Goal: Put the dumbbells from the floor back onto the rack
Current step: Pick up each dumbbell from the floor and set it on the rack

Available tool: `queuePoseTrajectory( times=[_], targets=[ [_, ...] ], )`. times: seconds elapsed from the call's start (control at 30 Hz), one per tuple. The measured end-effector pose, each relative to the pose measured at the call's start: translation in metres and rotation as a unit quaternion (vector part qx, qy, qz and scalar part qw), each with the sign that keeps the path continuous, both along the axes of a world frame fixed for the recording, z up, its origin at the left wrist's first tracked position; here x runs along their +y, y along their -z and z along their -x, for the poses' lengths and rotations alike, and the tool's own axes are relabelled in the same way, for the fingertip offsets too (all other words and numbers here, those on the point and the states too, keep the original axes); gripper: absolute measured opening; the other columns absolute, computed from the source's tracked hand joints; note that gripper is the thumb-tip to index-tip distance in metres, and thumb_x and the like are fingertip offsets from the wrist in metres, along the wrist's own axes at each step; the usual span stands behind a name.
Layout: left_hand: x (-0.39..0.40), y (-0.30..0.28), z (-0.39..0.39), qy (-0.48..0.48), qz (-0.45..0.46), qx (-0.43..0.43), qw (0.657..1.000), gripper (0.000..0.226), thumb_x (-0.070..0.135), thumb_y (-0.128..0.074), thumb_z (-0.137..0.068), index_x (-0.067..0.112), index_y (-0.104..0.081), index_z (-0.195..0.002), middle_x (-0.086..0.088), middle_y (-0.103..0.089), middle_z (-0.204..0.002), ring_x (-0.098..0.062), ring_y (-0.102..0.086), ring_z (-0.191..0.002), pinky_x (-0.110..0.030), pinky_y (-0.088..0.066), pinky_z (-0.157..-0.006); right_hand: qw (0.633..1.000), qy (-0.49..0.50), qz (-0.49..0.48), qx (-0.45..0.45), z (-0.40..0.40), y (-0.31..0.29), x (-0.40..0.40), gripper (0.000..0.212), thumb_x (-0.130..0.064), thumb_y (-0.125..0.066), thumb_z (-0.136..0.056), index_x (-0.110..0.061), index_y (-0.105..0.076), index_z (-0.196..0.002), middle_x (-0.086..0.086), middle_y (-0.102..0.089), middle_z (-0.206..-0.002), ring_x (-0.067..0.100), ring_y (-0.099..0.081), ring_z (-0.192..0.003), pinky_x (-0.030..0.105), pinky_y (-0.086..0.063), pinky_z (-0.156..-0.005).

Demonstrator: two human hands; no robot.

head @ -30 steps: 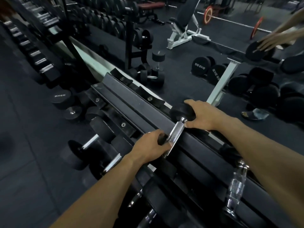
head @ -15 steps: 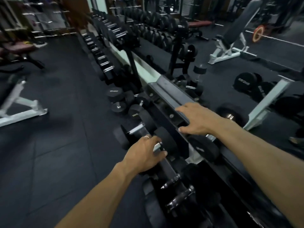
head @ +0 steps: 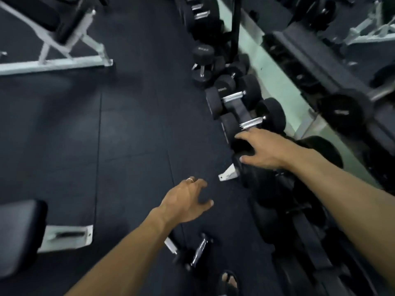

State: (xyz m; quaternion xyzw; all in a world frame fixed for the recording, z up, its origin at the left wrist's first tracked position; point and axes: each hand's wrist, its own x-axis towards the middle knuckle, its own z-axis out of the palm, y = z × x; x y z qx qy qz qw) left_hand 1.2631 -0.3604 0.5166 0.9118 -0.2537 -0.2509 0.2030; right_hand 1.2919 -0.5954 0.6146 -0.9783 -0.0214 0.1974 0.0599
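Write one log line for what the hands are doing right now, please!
left hand: open, empty, above floor | right hand: open, reaching by dumbbell at rack, no grip seen | small dumbbell: on floor near foot

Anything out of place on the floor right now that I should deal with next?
Yes. One small dumbbell lies loose on the floor mat near the person's foot, off the rack. Another dumbbell stands on end farther up the aisle. Both hands look empty: left hand open, right hand over a racked weight.

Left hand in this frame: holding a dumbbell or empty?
Empty. The left hand hangs over bare floor with fingers spread and nothing in them; a small dumbbell lies on the floor nearer the person, untouched.
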Motion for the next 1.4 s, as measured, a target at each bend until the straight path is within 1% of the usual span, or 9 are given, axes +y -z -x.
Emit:
queuePoseTrajectory(
  times=[0.2, 0.53, 0.73, 0.87, 0.97, 1.07, 1.13, 1.3, 1.4],
  targets=[
    [0.026, 0.091, 0.063, -0.045, -0.008, 0.059, 0.997, 0.059, 0.049, -0.055, -0.09, 0.021, -0.042, -0.14, 0.0, -0.049, -0.133, -0.02, -0.052, -0.122, -0.037, -0.047, -0.096, 0.997, 0.008, -0.051, 0.063, 0.035, 0.111, 0.031, 0.069, -0.042, -0.064, -0.087, -0.024, -0.035, -0.148, 0.006, -0.048, -0.135, 0.028, -0.05, -0.124, 0.042, -0.044, -0.1],
    [0.038, 0.337, 0.157, -0.107, -0.047, 0.155, 0.981, 0.051, 0.045, -0.061, -0.086, 0.024, -0.045, -0.129, 0.003, -0.051, -0.124, -0.02, -0.054, -0.115, -0.037, -0.048, -0.091, 0.975, 0.035, -0.096, 0.198, 0.113, 0.374, 0.04, 0.073, -0.038, -0.065, -0.089, -0.025, -0.029, -0.151, 0.005, -0.044, -0.143, 0.024, -0.044, -0.133, 0.038, -0.041, -0.106],
    [0.033, 0.489, 0.178, -0.103, -0.023, 0.16, 0.981, 0.058, 0.045, -0.06, -0.086, 0.027, -0.043, -0.139, 0.005, -0.049, -0.126, -0.017, -0.047, -0.118, -0.031, -0.045, -0.091, 0.967, 0.081, -0.113, 0.214, 0.134, 0.531, 0.053, 0.077, -0.035, -0.07, -0.086, -0.024, -0.03, -0.151, 0.005, -0.043, -0.146, 0.025, -0.046, -0.131, 0.038, -0.042, -0.106],
    [0.025, 0.562, 0.181, -0.125, -0.007, 0.161, 0.979, 0.069, 0.042, -0.061, -0.087, 0.024, -0.032, -0.147, 0.001, -0.046, -0.132, -0.02, -0.043, -0.122, -0.027, -0.038, -0.095, 0.969, 0.106, -0.132, 0.179, 0.146, 0.608, 0.057, 0.074, -0.034, -0.072, -0.084, -0.024, -0.036, -0.148, 0.003, -0.049, -0.14, 0.023, -0.048, -0.129, 0.038, -0.042, -0.105],
    [0.02, 0.595, 0.179, -0.142, -0.053, 0.16, 0.975, 0.074, 0.042, -0.061, -0.086, 0.022, -0.029, -0.149, -0.005, -0.048, -0.136, -0.026, -0.046, -0.124, -0.036, -0.04, -0.102, 0.969, 0.111, -0.149, 0.164, 0.148, 0.648, 0.058, 0.069, -0.034, -0.074, -0.082, -0.029, -0.042, -0.143, 0.0, -0.055, -0.127, 0.021, -0.054, -0.118, 0.039, -0.046, -0.1],
    [0.016, 0.603, 0.175, -0.17, -0.088, 0.149, 0.97, 0.045, 0.038, -0.062, -0.081, 0.031, -0.053, -0.124, -0.001, -0.065, -0.111, -0.026, -0.061, -0.106, -0.032, -0.045, -0.079, 0.963, 0.125, -0.176, 0.163, 0.146, 0.674, 0.058, 0.064, -0.028, -0.075, -0.083, -0.031, -0.044, -0.139, -0.003, -0.06, -0.121, 0.017, -0.058, -0.11, 0.035, -0.048, -0.098],
    [0.015, 0.605, 0.171, -0.196, -0.091, 0.149, 0.965, 0.034, 0.034, -0.062, -0.078, 0.031, -0.059, -0.113, 0.0, -0.069, -0.099, -0.028, -0.064, -0.099, -0.031, -0.042, -0.074, 0.954, 0.15, -0.2, 0.163, 0.144, 0.683, 0.059, 0.059, -0.02, -0.073, -0.086, -0.032, -0.046, -0.137, -0.006, -0.061, -0.116, 0.014, -0.058, -0.105, 0.029, -0.046, -0.092],
    [0.011, 0.603, 0.167, -0.227, -0.095, 0.184, 0.952, 0.044, 0.026, -0.067, -0.074, 0.034, -0.06, -0.116, 0.002, -0.069, -0.103, -0.025, -0.063, -0.101, -0.031, -0.044, -0.078, 0.944, 0.186, -0.23, 0.147, 0.145, 0.684, 0.062, 0.058, -0.004, -0.067, -0.087, -0.033, -0.051, -0.135, -0.007, -0.06, -0.112, 0.012, -0.058, -0.101, 0.022, -0.043, -0.085],
    [0.008, 0.593, 0.174, -0.245, -0.081, 0.215, 0.942, 0.046, 0.025, -0.068, -0.074, 0.037, -0.059, -0.118, 0.002, -0.069, -0.105, -0.024, -0.063, -0.101, -0.032, -0.048, -0.081, 0.947, 0.166, -0.227, 0.154, 0.147, 0.673, 0.06, 0.055, -0.001, -0.067, -0.085, -0.03, -0.055, -0.131, -0.005, -0.065, -0.111, 0.014, -0.062, -0.101, 0.026, -0.05, -0.088]
  ],
)
